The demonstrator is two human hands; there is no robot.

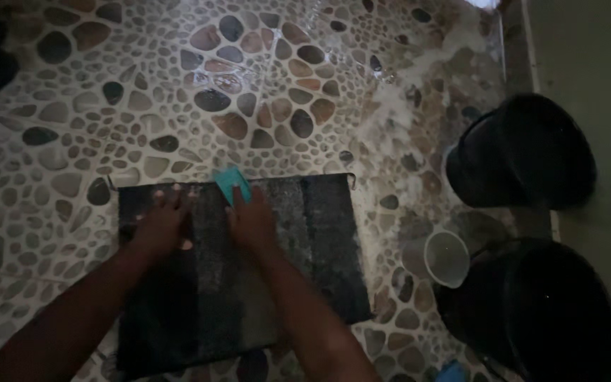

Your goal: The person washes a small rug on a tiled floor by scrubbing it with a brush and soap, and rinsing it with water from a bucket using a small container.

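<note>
Right hand grips teal sponge; left hand, fingers spread flat, pins dark mat (wet floor): scrub w/ short, firm strokes.

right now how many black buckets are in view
2, both at the right: one black bucket higher by the wall, another lower near the small clear cup. More may lie out of frame.

- Dark rectangular mat: matt, coarse, grainy surface, wet-looking; perhaps rubber or stiff fibre, the dim light leaves it unsure.
- Teal sponge under the right hand: soft, matt, foam-like.
- Pebble-pattern floor: glazed, glossy, wet sheen, white suds on it.
- Two black buckets: smooth plastic, dull shine.
- Small cup: translucent plastic, smooth.
</note>
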